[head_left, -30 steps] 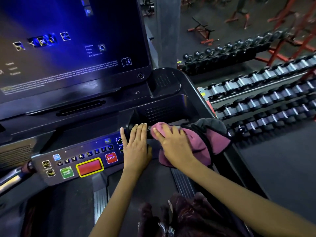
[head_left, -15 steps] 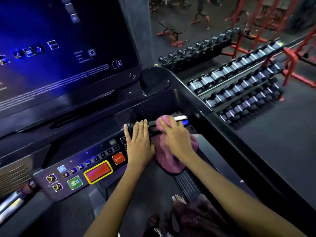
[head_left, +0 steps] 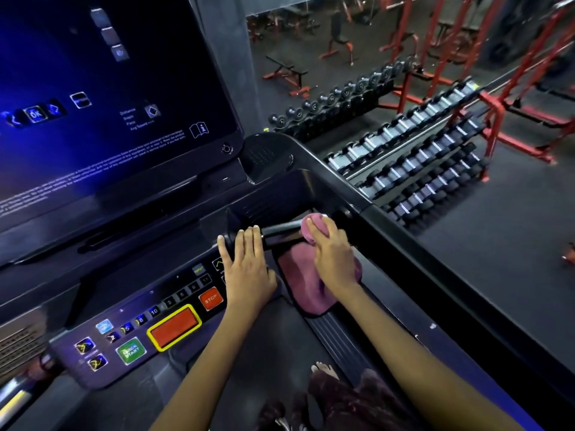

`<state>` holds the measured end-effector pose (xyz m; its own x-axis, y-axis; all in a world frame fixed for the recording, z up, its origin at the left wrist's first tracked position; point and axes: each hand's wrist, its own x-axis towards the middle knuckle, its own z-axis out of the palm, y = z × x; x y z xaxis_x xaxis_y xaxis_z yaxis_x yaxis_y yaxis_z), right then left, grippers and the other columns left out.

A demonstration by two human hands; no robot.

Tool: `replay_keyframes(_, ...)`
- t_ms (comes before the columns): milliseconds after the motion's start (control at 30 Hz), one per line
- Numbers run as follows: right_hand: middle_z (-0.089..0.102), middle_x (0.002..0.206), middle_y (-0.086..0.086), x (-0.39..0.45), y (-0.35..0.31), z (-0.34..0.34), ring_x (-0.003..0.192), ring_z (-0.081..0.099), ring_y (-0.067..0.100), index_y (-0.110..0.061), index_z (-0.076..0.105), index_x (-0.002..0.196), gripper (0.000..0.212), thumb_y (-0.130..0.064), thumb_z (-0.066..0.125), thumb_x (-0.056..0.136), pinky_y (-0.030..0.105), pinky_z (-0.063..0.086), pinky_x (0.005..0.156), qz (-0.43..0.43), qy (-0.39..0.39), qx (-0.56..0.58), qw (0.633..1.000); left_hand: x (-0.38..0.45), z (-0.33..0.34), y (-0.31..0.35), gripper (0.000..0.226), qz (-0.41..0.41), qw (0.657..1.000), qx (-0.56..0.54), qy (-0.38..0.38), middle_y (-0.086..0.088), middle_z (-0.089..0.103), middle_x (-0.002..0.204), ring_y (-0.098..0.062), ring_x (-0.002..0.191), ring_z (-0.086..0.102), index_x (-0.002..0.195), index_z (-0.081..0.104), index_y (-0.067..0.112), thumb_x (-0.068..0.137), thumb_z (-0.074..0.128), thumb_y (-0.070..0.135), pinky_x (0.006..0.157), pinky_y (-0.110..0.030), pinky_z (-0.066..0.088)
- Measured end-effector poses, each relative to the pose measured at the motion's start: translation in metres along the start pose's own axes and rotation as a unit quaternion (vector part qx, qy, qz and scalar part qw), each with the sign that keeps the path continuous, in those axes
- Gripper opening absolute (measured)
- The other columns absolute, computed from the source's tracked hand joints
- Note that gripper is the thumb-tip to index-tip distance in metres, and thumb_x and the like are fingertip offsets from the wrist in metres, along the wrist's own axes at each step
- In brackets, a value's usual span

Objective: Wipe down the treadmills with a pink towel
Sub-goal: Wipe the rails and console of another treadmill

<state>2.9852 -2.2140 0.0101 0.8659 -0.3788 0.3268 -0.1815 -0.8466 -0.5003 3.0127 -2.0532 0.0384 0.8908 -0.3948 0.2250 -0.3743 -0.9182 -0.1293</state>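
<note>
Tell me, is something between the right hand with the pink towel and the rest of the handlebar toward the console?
Yes. The left hand rests on the handlebar at its console end, beside the right hand that presses the pink towel on the bar. Only a short bare stretch lies between them.

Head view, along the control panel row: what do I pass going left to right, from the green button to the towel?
Green quick-start button → yellow-framed red button → red STOP button → left hand resting on the handlebar → right hand gripping the pink towel on the bar.
</note>
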Motion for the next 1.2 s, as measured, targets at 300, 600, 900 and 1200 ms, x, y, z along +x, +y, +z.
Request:
replay_keyframes(300, 0.057, 0.118, 0.001, -0.031, 0.034, -0.002, 0.11, 0.053, 0.007, -0.002, 0.056, 0.125, 0.045, 0.014, 0.056, 0.083, 0.011, 0.041, 0.093, 0.219, 0.008, 0.449, 0.866, -0.001, 0.002, -0.002, 0.079, -0.001, 1.0, -0.021, 0.012, -0.015, 0.056, 0.128, -0.03, 0.122, 0.051, 0.133, 0.046, -0.003, 0.061, 0.059, 0.027, 0.113, -0.05, -0.009)
replay_keyframes(600, 0.067, 0.058, 0.003, 0.007, 0.022, 0.004, 0.054, 0.066, 0.012, -0.017, 0.07, 0.064, 0.051, -0.006, 0.034, 0.098, 0.019, 0.054, 0.051, 0.442, -0.053, 0.748, 0.492, 0.0, 0.003, 0.0, 0.079, -0.004, 1.0, -0.014, 0.008, -0.014, 0.054, 0.13, -0.03, 0.123, 0.05, 0.133, 0.046, -0.003, 0.061, 0.061, 0.026, 0.113, -0.052, -0.005)
replay_keyframes(900, 0.068, 0.059, 0.001, 0.015, 0.036, -0.005, 0.054, 0.066, 0.01, -0.013, 0.058, 0.078, 0.035, 0.001, 0.031, 0.096, 0.018, 0.054, 0.054, 0.428, -0.076, 0.726, 0.533, 0.0, 0.001, -0.001, 0.075, -0.012, 1.0, -0.01, -0.006, -0.011, 0.054, 0.131, -0.027, 0.122, 0.051, 0.134, 0.046, 0.0, 0.061, 0.054, 0.017, 0.113, -0.051, -0.003)
replay_keyframes(1200, 0.068, 0.06, 0.001, 0.012, 0.03, -0.004, 0.054, 0.065, 0.009, -0.009, 0.055, 0.086, 0.028, 0.006, 0.033, 0.095, 0.016, 0.053, 0.054, 0.42, -0.153, 0.69, 0.57, 0.0, -0.004, 0.0, 0.075, -0.013, 1.0, -0.017, -0.017, -0.011, 0.055, 0.13, -0.027, 0.12, 0.053, 0.133, 0.047, 0.0, 0.059, 0.053, 0.014, 0.113, -0.049, -0.004)
